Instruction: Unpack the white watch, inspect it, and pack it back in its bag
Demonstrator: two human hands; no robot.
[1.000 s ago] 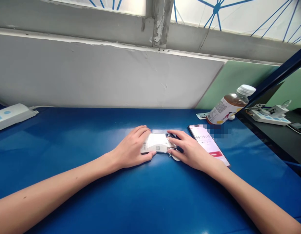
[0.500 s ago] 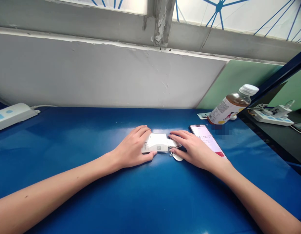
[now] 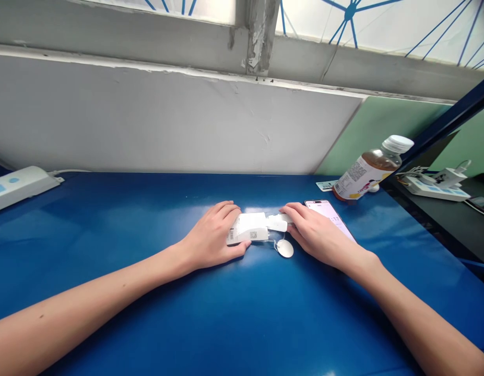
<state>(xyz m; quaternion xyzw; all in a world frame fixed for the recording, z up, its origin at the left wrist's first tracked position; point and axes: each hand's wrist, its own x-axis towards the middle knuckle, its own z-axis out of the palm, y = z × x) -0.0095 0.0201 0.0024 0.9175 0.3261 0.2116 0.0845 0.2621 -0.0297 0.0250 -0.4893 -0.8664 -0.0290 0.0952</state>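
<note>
A small white box with printed labels lies on the blue table. My left hand grips its left end, fingers curled over the top and thumb under the near side. My right hand pinches a small white piece sticking out of the box's right end. A white round tag on a thin string lies on the table just in front of the box. A smartphone with a lit screen lies partly under my right hand.
A bottle of brown drink leans at the back right beside a small card. A white power strip lies at the far left. Another power strip with plugs sits on the dark table at right. A white panel stands behind.
My right hand has moved right and back, drawing the small white piece out of the box's end. The round tag is now uncovered. My left hand has stayed in place.
</note>
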